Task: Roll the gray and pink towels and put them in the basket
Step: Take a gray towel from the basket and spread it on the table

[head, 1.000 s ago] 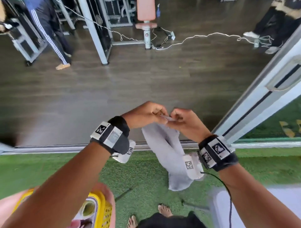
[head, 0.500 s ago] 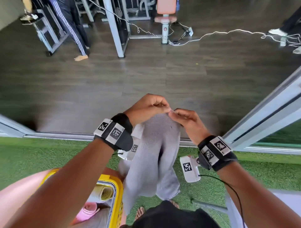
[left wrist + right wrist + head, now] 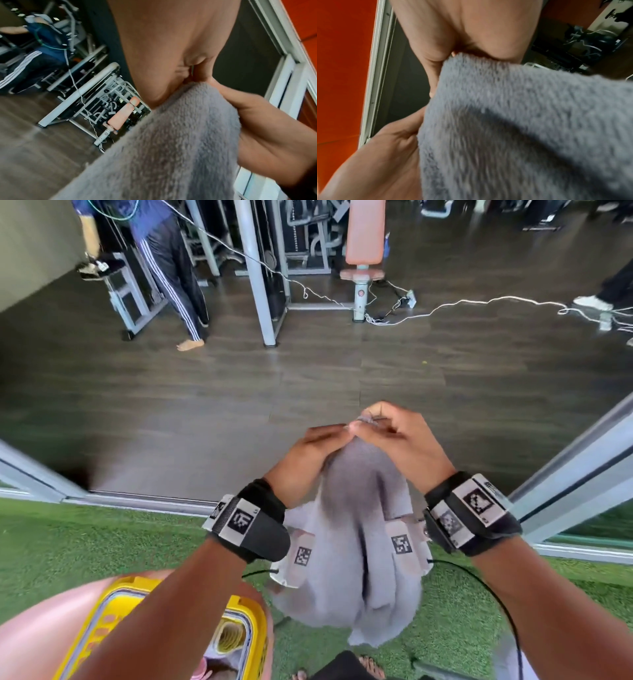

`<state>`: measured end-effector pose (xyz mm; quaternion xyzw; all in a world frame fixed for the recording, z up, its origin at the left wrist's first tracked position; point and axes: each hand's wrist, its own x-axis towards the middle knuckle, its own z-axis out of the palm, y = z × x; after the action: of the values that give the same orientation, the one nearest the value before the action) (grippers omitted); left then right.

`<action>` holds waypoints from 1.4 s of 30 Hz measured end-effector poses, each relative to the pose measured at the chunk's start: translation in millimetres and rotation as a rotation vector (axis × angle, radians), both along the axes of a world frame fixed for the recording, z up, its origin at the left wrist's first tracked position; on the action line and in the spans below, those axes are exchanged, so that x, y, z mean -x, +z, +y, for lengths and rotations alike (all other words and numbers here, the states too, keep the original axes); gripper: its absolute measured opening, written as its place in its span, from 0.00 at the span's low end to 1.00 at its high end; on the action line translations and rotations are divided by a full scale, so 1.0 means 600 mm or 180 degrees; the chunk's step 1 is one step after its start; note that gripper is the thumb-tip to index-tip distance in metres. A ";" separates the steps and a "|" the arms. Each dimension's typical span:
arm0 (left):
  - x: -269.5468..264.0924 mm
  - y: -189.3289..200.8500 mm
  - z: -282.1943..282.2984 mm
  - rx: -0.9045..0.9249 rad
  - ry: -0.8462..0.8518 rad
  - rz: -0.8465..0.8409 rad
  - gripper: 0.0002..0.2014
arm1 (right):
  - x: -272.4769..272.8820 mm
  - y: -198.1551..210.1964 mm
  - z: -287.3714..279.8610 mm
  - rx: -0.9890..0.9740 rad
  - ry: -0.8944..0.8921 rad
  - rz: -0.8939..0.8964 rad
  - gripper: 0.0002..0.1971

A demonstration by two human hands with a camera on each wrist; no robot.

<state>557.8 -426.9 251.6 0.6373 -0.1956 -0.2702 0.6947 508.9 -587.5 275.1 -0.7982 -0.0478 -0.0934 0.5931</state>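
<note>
A gray towel (image 3: 359, 542) hangs in front of me, draped in soft folds. My left hand (image 3: 334, 434) and right hand (image 3: 371, 422) pinch its top edge, close together and touching. In the left wrist view the gray towel (image 3: 171, 148) fills the lower frame under the left hand (image 3: 163, 47). The right wrist view shows the gray towel (image 3: 522, 135) below the right hand (image 3: 462, 27). A yellow basket (image 3: 255, 621) sits at the lower left, holding a rolled yellow towel (image 3: 229, 635) and a pink towel (image 3: 198, 671), both partly hidden by my left forearm.
The basket rests on a rounded pink surface (image 3: 41, 631). Green turf (image 3: 102, 542) lies underfoot, bordered by a door track (image 3: 144, 501) and a grey door frame (image 3: 565, 474) on the right. Beyond are dark wood floor, a white cable (image 3: 479, 302), gym machines and a standing person (image 3: 171, 268).
Both hands kept pinching the towel's top edge and shifted slightly right. The towel now hangs wider and nearer to me. The basket has come further into view at the lower left.
</note>
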 end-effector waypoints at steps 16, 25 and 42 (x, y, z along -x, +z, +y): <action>0.001 0.066 -0.039 0.0245 -0.0219 -0.0430 0.10 | -0.004 0.054 -0.029 -0.0437 0.0006 -0.0063 0.20; -0.020 0.075 -0.022 -0.0083 -0.0169 -0.0730 0.10 | 0.004 0.039 -0.019 -0.0875 -0.0178 -0.0043 0.12; -0.083 0.126 0.010 0.0720 0.0634 -0.0611 0.11 | -0.037 0.059 0.017 -0.0267 0.0011 0.0087 0.20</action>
<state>607.4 -421.2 327.1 0.5942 -0.2261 -0.1142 0.7634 531.0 -577.1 310.4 -0.7738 -0.0371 -0.0834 0.6269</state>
